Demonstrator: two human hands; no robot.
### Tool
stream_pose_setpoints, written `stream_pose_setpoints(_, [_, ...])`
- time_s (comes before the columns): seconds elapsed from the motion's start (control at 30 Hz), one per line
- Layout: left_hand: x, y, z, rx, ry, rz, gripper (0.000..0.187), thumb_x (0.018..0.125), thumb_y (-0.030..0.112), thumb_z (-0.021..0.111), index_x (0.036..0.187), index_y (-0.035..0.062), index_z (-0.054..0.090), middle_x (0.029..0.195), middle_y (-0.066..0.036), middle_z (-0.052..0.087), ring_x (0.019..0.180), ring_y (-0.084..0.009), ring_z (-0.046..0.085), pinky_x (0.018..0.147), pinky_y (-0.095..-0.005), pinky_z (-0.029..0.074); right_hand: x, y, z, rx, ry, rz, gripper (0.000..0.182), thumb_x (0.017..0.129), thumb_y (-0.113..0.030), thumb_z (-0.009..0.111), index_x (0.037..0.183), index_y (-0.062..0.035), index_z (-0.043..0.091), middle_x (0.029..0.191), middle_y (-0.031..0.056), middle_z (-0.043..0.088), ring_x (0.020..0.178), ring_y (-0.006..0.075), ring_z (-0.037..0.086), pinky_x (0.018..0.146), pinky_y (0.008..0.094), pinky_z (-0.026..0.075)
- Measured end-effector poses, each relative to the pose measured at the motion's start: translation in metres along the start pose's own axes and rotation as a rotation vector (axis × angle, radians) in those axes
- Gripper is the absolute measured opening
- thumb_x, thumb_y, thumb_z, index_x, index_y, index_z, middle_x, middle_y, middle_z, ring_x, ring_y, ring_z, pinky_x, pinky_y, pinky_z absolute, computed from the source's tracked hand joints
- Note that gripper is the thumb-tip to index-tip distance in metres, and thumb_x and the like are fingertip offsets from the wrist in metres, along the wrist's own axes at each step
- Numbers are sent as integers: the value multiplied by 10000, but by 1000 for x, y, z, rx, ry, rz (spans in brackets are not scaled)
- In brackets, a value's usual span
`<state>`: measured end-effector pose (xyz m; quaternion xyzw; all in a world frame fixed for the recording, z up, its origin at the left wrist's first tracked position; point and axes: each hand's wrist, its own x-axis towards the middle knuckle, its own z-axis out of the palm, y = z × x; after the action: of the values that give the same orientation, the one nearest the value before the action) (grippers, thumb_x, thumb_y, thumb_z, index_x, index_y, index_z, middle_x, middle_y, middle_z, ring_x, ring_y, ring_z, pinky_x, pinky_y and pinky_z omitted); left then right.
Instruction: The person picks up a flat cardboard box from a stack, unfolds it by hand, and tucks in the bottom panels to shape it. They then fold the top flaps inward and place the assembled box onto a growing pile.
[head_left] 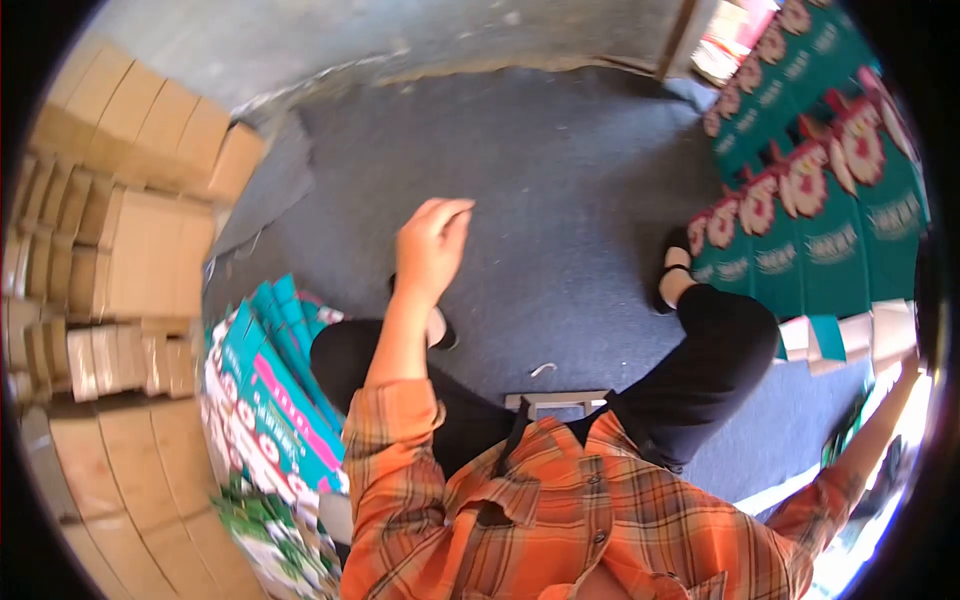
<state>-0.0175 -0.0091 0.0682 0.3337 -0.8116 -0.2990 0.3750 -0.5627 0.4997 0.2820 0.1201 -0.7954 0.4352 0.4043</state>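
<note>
My left hand [433, 245] is raised over the dark floor in front of my left knee, its fingers bent and pressed together, with nothing in it. Far to the right, my right hand [908, 372] reaches toward the lower edge of the teal boxes [832, 260], which have pink and white flower prints. Its fingers are lost in glare and the dark rim of the picture, so any hold or contact cannot be made out.
Brown cardboard cartons [155, 255] are stacked along the left side. Teal printed packages [275, 400] lean beside my left leg. Dark blue sheeting [540, 200] covers the floor up to a grey wall [430, 35]. A small curled scrap [543, 370] lies between my legs.
</note>
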Motion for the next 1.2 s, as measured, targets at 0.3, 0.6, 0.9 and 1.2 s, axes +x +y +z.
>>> stream_pose_setpoints(0.3, [3,11,-51,-6,81,-16,147,858,86,644,992,55,696,900,-71,674,778,-150,651,688,-271,509,-174,-133,84,38,-644,-635,435,926,-50,511,1354,11,461,1450,123,404,1330,241,387,1099,364,306])
stream_pose_setpoints(0.6, [-158,-76,-202,86,812,-590,333,903,93,592,1215,-23,583,1189,-123,616,1091,-211,578,967,-317,432,-347,-183,194,436,-1356,-486,288,822,33,590,1105,-13,616,1096,124,601,1043,250,573,901,332,444])
stream_pose_setpoints(0.9, [-386,-103,-190,-395,1784,-1324,481,915,138,556,1338,-33,403,1303,-169,516,1146,-309,546,914,-454,499,-370,-147,213,295,-1577,-266,344,821,-8,606,1164,-23,600,1020,117,627,964,217,591,857,327,462])
stream_pose_setpoints(1.2, [-401,-155,-206,-999,1847,-815,285,927,217,580,1143,33,553,1090,-103,633,963,-241,622,790,-365,550,-371,-135,214,240,-1624,-327,364,822,-27,612,1186,-40,592,973,108,622,875,213,589,811,320,464])
